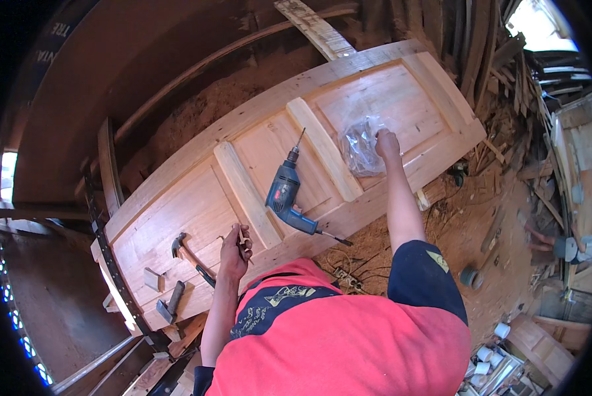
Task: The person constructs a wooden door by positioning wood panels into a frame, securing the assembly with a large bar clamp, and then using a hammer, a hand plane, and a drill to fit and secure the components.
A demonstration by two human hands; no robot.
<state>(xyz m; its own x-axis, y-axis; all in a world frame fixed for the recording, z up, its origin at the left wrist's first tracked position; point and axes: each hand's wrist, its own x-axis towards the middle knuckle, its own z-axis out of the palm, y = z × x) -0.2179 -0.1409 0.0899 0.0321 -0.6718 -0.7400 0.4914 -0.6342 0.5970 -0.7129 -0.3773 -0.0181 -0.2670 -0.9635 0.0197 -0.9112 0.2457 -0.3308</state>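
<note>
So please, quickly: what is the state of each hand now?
Left hand: closed, holding a small wooden piece above the wooden door.
Right hand: closed on the clear plastic bag lying on the door.

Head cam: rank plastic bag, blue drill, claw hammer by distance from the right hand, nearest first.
From the right hand:
1. Clear plastic bag, touching it, on the door panel.
2. Blue drill, mid-panel, to its left.
3. Claw hammer, far left, by the left hand.
</note>
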